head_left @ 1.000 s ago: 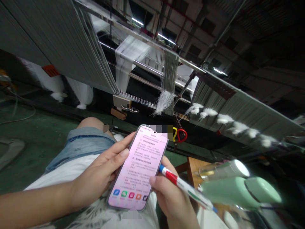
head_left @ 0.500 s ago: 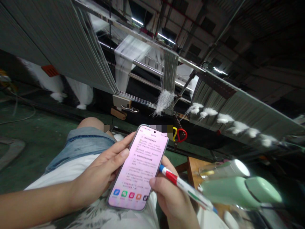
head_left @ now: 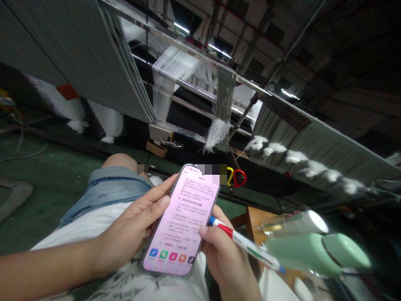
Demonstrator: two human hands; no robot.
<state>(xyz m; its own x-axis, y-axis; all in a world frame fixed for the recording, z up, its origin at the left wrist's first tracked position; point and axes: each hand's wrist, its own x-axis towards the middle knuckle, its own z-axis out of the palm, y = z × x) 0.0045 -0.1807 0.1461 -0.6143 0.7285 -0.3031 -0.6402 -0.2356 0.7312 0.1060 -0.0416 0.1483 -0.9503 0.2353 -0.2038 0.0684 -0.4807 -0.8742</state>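
A smartphone [head_left: 184,217] with a pink screen of small text and a row of app icons is tilted above my lap. My left hand [head_left: 130,232] is closed around its left side, the thumb lying along the edge. At the right side, my right hand [head_left: 224,259] touches the phone, and its thumb is over the screen's right edge. A white marker pen [head_left: 247,244] with red and blue parts is tucked between that thumb and the fingers, slanting down to the right. Fingers behind the phone are hidden.
A wooden stool or small table [head_left: 253,219] at right bears a clear cup [head_left: 294,223] and a green bottle [head_left: 308,251]. Scissors with red and yellow handles [head_left: 239,177] hang beyond the phone. A large frame of grey threads [head_left: 225,92] with white yarn tufts [head_left: 296,156] stretches across.
The text on the phone screen has scrolled upward. My right thumb has shifted slightly up along the phone's right edge. My left hand stays in place.
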